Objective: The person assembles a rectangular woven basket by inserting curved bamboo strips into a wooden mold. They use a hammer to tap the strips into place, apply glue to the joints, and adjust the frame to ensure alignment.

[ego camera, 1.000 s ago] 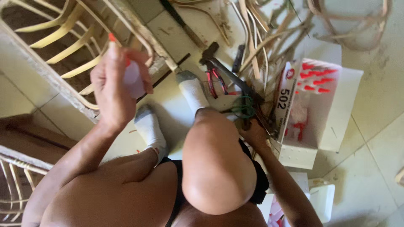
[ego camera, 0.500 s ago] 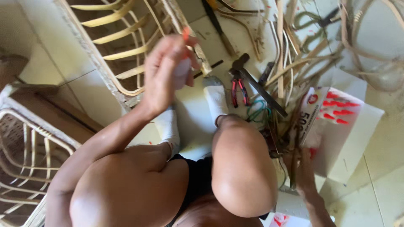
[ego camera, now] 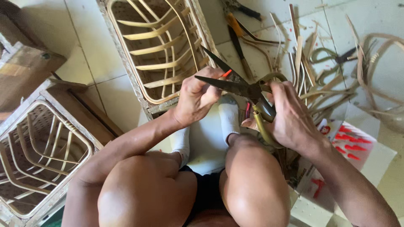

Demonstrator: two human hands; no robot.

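My right hand grips the olive-green handles of a pair of large scissors, whose dark blades are spread apart and point left. My left hand is closed around a small thing with a thin red nozzle, which sticks out between the blades' tips. Both hands are raised above my knees and my white-socked feet.
A rattan frame with curved slats lies on the tiled floor ahead. A second woven frame sits at lower left beside wooden pieces. Rattan strips, coils and hand tools are scattered at upper right. A red-and-white box is at right.
My right hand has come up from the floor clutter holding the scissors, and the blades now meet the red nozzle in my left hand. The view has shifted toward the frames at left.
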